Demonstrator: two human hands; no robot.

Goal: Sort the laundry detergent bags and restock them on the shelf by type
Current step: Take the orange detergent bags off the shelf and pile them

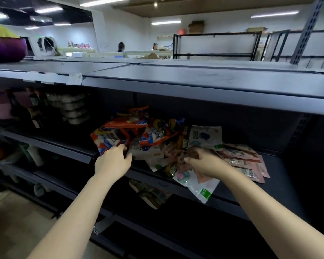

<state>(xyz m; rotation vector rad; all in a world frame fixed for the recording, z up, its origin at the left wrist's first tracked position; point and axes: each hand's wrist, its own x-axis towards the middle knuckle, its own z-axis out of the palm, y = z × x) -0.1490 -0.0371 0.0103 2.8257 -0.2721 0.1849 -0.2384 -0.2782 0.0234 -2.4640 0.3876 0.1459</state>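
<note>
1. I see a loose heap of detergent bags on the dark shelf (281, 176), all lying flat or slumped, none upright.
2. The orange bags (123, 131), orange and blue with white panels, are piled at the left of the heap, one on another.
3. The white bags (206, 136), with green and blue print, sit in the middle; one of them (200, 189) hangs over the shelf's front edge.
4. The pink bags (247, 161) are fanned out flat at the right end, overlapping.
5. My left hand (113, 161) is at the front lower corner of the orange pile, palm down, fingers curled onto the bag's edge; it appears to grip that bag, though blur hides the fingertips.
6. My right hand (204, 163) lies on the middle of the heap, between the white and pink bags, knuckles up, fingers curled down into the packets. I cannot tell which bag it has hold of.
7. Both forearms reach up and forward from the bottom of the view, bare, the two hands well apart with the white bags between them.
8. The top shelf (195, 79) runs above the heap.
</note>
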